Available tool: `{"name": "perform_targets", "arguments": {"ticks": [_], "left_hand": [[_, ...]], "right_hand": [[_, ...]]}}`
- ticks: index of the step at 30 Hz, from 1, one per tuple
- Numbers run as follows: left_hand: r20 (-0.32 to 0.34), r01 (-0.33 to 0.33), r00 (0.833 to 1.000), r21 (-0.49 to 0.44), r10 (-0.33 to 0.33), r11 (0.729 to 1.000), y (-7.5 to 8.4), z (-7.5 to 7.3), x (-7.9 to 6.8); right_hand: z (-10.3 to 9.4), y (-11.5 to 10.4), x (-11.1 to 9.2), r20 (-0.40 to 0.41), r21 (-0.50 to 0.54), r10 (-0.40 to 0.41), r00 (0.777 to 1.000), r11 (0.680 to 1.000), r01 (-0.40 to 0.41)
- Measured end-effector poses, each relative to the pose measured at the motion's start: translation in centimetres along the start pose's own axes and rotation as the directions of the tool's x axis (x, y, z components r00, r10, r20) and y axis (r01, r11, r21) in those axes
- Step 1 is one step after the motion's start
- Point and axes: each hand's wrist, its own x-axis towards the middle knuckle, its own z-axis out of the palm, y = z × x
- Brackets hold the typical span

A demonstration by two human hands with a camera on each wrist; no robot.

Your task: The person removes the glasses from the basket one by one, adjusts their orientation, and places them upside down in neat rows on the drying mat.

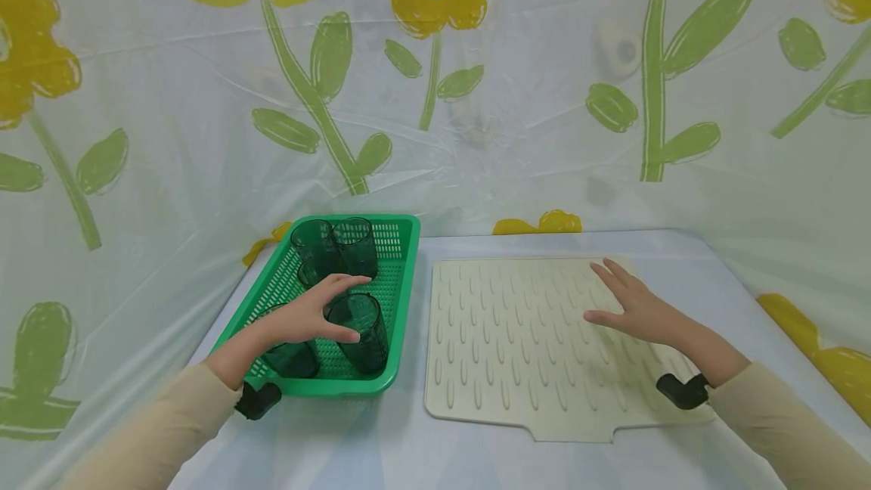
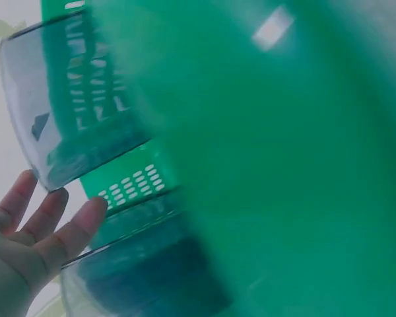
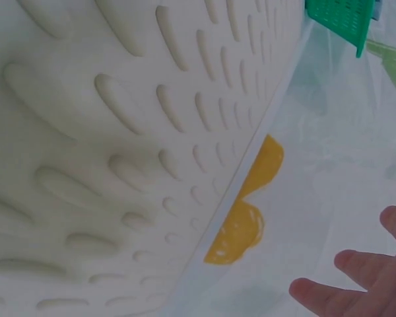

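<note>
One glass [image 1: 370,348] stood near left hand's [image 1: 309,314] spread fingers; reaching step apparent, pinch required. Mat [image 1: 503,342] lay below right hand's [image 1: 640,312] spread fingers.

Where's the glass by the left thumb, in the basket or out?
In: the head view shows that glass standing inside the green basket, within its rim.

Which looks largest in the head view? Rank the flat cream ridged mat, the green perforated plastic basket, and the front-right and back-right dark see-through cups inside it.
1. Flat cream ridged mat
2. Green perforated plastic basket
3. Front-right cup and back-right cup, unranked: the front one is nearer the camera.
</note>
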Motion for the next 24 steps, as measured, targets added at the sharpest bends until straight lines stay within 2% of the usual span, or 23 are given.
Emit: {"name": "perform_targets", "arguments": {"ticks": [7,17,24], "left_hand": [[0.005,0.025,1.0,-0.052,-0.025,0.998,-0.7,0.9,0.0],[-0.004,0.09,0.996,0.026,-0.09,0.996,-0.8,1.2,0.4],[0.064,0.099,0.993,0.045,-0.101,0.994,-0.3,0.8,0.8]], "right_hand": [[0.0,0.1,-0.1,0.002,0.006,0.003,1.0,1.0,-0.003],[0.2,0.5,0.1,0.005,0.033,-0.015,1.0,0.999,0.015],[-0.3,0.2,0.5,0.039,0.094,-0.022,0.999,0.995,0.018]]}}
